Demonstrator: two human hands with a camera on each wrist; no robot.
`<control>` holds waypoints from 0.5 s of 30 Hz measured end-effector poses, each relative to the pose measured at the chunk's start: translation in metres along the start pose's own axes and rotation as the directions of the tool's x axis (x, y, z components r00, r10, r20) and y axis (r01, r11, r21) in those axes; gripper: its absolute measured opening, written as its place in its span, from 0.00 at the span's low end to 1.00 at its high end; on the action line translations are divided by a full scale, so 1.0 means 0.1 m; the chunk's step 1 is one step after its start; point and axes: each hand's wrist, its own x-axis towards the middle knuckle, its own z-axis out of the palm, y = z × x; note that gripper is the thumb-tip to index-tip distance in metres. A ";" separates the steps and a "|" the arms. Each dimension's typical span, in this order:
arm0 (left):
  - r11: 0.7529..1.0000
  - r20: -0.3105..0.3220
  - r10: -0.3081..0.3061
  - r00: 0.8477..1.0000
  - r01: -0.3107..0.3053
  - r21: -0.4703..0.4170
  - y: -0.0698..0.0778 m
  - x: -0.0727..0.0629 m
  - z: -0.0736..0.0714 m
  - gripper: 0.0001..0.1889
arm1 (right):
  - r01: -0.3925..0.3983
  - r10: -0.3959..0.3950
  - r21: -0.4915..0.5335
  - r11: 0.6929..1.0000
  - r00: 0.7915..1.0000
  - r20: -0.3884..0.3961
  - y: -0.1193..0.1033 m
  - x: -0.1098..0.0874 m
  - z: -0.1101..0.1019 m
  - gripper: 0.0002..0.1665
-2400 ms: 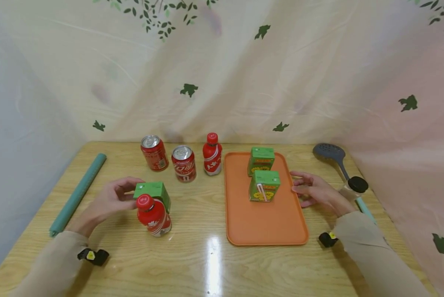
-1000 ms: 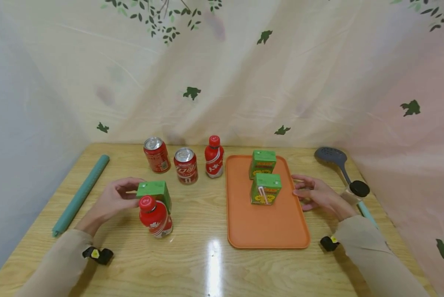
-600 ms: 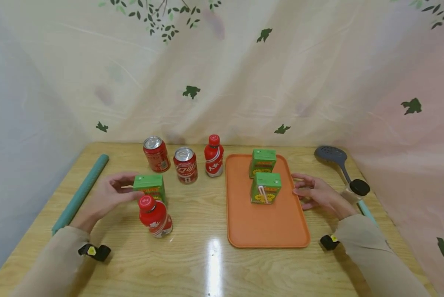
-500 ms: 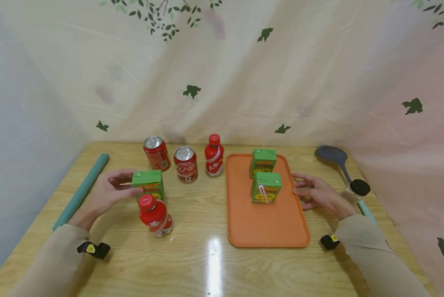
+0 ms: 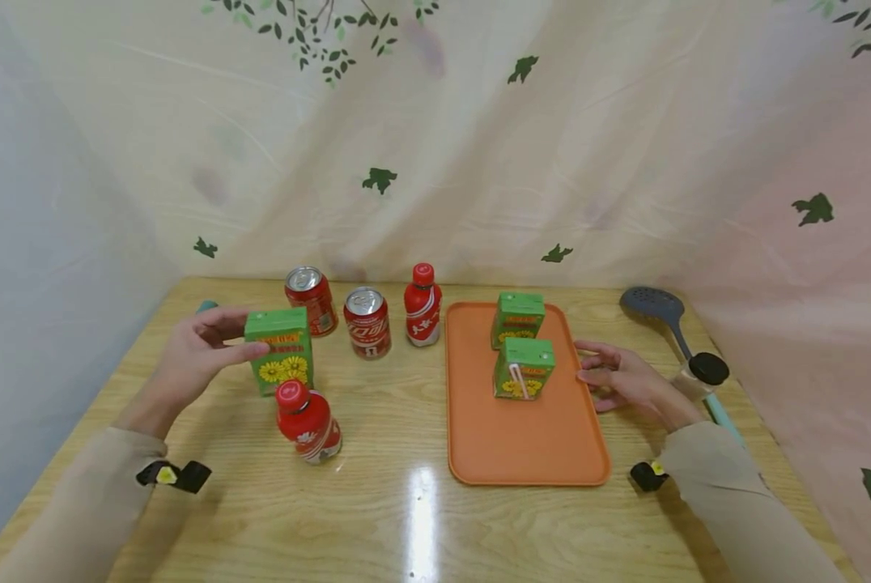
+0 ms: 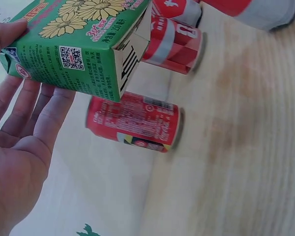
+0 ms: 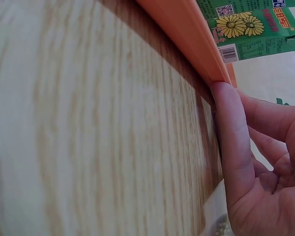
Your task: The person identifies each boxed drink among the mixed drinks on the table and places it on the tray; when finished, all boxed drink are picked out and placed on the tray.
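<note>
My left hand [image 5: 198,356] grips a green drink carton [image 5: 282,354] with yellow flowers, thumb on the front. In the left wrist view the carton [image 6: 83,49] is tilted, its underside showing, with fingers beneath it. Just in front of it a red bottle [image 5: 312,429] stands upright. My right hand [image 5: 625,376] touches the right rim of the orange tray [image 5: 523,449] with spaced fingertips; the right wrist view shows fingertips against the tray's edge [image 7: 191,34]. Two more green cartons stand on the tray, a front one [image 5: 524,372] with a straw and a back one [image 5: 517,320].
Two red cans [image 5: 312,301] and another red bottle [image 5: 422,308] stand at the back, left of the tray. A grey slotted spoon [image 5: 652,304] lies right, partly behind a black-lidded jar [image 5: 705,372]. A teal roll [image 5: 206,306] lies left, mostly hidden by my left arm.
My left hand has lifted the green carton from behind the front bottle, up and to the left, so its flowered front shows. The right hand and tray stay put.
</note>
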 end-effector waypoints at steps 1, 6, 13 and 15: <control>1.000 -0.003 -0.006 1.000 0.006 0.008 0.03 0.00 0.00 0.19 | 0.001 -0.001 0.000 1.000 1.000 0.002 0.00 0.00 0.00 0.44; 0.999 -0.023 -0.020 1.000 0.021 0.039 0.17 0.05 0.00 0.19 | 0.012 -0.012 0.002 1.000 1.000 0.009 0.00 0.00 0.00 0.44; 0.990 -0.032 -0.040 0.999 0.044 0.133 0.43 0.17 0.05 0.19 | 0.009 -0.009 0.006 1.000 1.000 0.005 0.00 -0.01 -0.01 0.44; 0.985 -0.026 -0.041 0.999 0.045 0.164 0.51 0.20 0.06 0.20 | 0.011 -0.011 0.004 1.000 1.000 0.008 0.00 -0.01 -0.01 0.44</control>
